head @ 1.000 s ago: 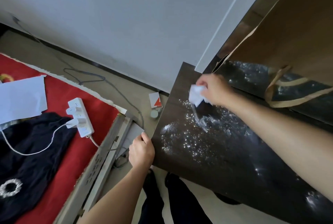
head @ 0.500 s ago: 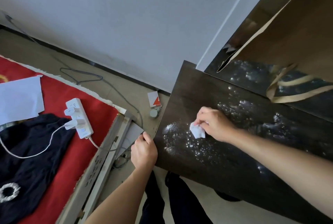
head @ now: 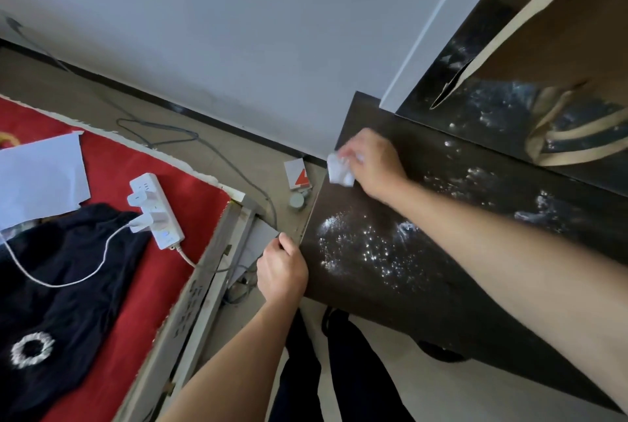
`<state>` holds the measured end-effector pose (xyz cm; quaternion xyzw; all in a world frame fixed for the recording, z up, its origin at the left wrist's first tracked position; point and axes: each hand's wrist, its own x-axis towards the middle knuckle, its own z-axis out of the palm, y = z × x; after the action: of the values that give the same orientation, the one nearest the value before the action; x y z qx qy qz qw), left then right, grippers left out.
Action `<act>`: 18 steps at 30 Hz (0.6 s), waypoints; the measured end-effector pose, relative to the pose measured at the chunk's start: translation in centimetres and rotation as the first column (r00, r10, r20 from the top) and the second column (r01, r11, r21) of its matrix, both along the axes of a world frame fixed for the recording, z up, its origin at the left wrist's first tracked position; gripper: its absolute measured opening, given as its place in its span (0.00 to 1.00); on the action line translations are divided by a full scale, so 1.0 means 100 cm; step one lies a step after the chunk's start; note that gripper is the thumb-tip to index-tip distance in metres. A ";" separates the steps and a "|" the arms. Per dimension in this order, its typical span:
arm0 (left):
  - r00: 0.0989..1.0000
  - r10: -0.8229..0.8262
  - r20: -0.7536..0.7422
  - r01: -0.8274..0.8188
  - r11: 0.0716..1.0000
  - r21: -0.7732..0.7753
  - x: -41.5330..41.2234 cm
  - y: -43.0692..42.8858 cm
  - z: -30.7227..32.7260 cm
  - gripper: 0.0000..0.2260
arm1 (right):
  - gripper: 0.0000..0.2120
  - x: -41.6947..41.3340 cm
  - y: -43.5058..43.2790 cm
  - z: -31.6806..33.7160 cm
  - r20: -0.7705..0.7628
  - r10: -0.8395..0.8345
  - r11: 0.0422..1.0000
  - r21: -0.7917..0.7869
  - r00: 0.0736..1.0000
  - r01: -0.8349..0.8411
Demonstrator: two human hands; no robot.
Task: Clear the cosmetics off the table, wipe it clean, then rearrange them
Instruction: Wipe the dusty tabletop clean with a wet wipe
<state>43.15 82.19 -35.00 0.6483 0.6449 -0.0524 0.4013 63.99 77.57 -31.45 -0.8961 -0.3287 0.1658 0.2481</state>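
Observation:
A dark wooden table [head: 424, 313] fills the right half of the view, with wet glistening streaks and droplets on its top. My right hand [head: 373, 163] grips a crumpled white tissue [head: 339, 171] and presses it on the table's far left edge, blurred by motion. My left hand [head: 282, 268] holds the table's near left corner, fingers curled over the edge. No cosmetics are on the table top.
A brown paper bag [head: 560, 58] with handles stands at the table's back right. On the floor lie a small white and red box [head: 299, 173] and a round lid [head: 296, 200]. A white power strip [head: 154, 211] sits on red bedding with dark clothing [head: 64, 285].
My right hand swept the tissue from the table's back toward the front middle, then out to the far left edge. My left hand stayed on the corner.

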 end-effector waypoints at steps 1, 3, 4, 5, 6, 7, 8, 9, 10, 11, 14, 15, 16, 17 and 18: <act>1.000 -0.002 0.000 0.002 1.000 -0.010 0.000 0.000 0.000 0.19 | 0.08 -0.020 -0.024 0.003 -0.042 0.098 0.995 0.017 0.994 -0.097; 1.000 -0.010 0.003 0.010 1.000 -0.024 0.000 0.000 0.002 0.20 | 0.09 -0.053 -0.077 0.011 -0.121 0.268 0.961 -0.028 0.956 -0.274; 1.000 -0.018 0.006 0.018 1.000 -0.022 0.000 0.000 0.004 0.20 | 0.10 -0.059 -0.098 0.016 -0.172 0.318 0.938 -0.088 0.933 -0.336; 1.000 -0.026 0.009 0.026 1.000 -0.015 0.000 0.000 0.006 0.20 | 0.11 -0.059 -0.113 0.022 -0.231 0.330 0.915 -0.161 0.915 -0.370; 0.999 -0.032 0.015 0.033 0.999 -0.008 0.000 0.000 0.007 0.20 | 0.12 -0.054 -0.120 0.030 -0.284 0.317 0.890 -0.239 0.905 -0.387; 0.999 -0.037 0.020 0.037 0.999 -0.003 0.000 -0.001 0.008 0.20 | 0.12 -0.045 -0.120 0.036 -0.318 0.292 0.871 -0.302 0.902 -0.388; 0.999 -0.040 0.022 0.040 0.999 -0.003 0.000 0.000 0.008 0.21 | 0.12 -0.035 -0.114 0.041 -0.323 0.258 0.871 -0.329 0.911 -0.363; 0.999 -0.042 0.021 0.042 0.999 -0.008 -0.001 0.000 0.007 0.21 | 0.12 -0.024 -0.102 0.044 -0.295 0.216 0.897 -0.317 0.931 -0.309; 0.999 -0.042 0.022 0.043 0.999 -0.018 -0.001 0.001 0.006 0.21 | 0.11 -0.013 -0.087 0.045 -0.240 0.167 0.933 -0.276 0.956 -0.232; 0.999 -0.044 0.026 0.045 0.998 -0.033 -0.002 0.001 0.004 0.21 | 0.10 -0.004 -0.069 0.043 -0.184 0.104 0.966 -0.214 0.977 -0.143; 0.992 -0.067 0.102 0.077 0.993 -0.094 -0.010 0.007 -0.001 0.19 | 0.10 0.003 -0.020 0.022 -0.116 -0.168 0.985 -0.062 0.979 0.162; 0.985 -0.079 0.151 0.097 0.989 -0.111 -0.015 0.010 -0.002 0.18 | 0.10 -0.003 -0.009 0.013 -0.120 -0.237 0.971 -0.045 0.964 0.234; 0.977 -0.094 0.191 0.120 0.984 -0.130 -0.021 0.012 -0.004 0.17 | 0.09 -0.013 -0.001 0.005 -0.108 -0.271 0.963 -0.037 0.956 0.269; 0.970 -0.114 0.214 0.147 0.978 -0.145 -0.028 0.014 -0.007 0.17 | 0.09 -0.027 0.002 -0.001 -0.084 -0.267 0.964 -0.027 0.960 0.266; 0.966 -0.134 0.222 0.172 0.972 -0.161 -0.035 0.016 -0.011 0.16 | 0.08 -0.044 0.002 -0.003 -0.058 -0.228 0.974 -0.016 0.972 0.227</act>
<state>39.61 83.79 -36.09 0.6597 0.5395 -0.0722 0.5183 59.57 77.79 -31.80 -0.9236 -0.2156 0.1645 0.2708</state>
